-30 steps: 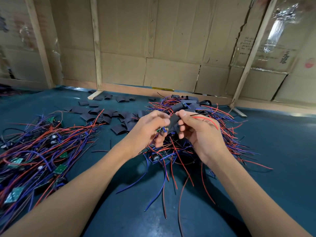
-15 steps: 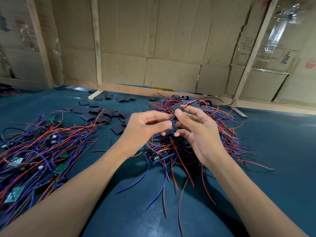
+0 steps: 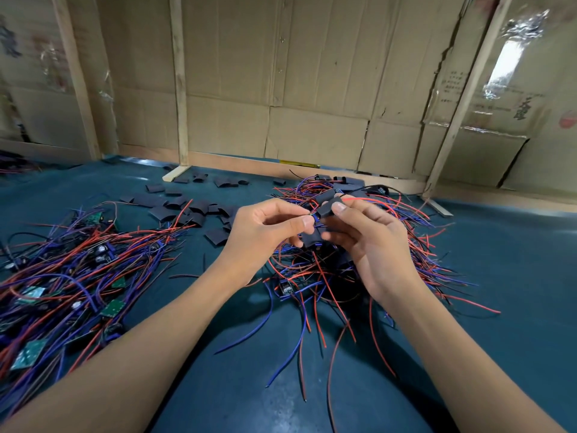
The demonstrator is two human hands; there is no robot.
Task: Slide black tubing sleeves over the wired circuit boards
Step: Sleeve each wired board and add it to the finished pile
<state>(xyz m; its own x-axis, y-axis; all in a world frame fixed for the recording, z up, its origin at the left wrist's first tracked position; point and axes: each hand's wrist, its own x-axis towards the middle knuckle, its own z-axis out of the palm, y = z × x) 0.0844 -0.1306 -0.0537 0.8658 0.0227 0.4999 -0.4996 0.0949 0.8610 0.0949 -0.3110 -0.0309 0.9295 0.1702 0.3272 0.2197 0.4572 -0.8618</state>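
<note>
My left hand point(image 3: 265, 232) pinches the blue end of a small wired circuit board point(image 3: 314, 219) between thumb and forefinger. My right hand point(image 3: 365, 242) grips a black tubing sleeve point(image 3: 329, 207) at its thumb tip, right against that board; most of the board is hidden by fingers and sleeve. Both hands hover above a tangle of red and blue wired boards point(image 3: 343, 270) on the blue table. Loose flat black sleeves point(image 3: 175, 207) lie scattered behind my left hand.
A large heap of green circuit boards with red and blue wires point(image 3: 62, 276) covers the table's left side. Cardboard walls on wooden posts point(image 3: 179, 89) close off the back. A wooden strip point(image 3: 437, 207) lies at the right rear of the blue table point(image 3: 515, 276).
Both hands have risen slightly and drawn together. The sleeve in my right hand has tilted up toward the board end that my left hand pinches.
</note>
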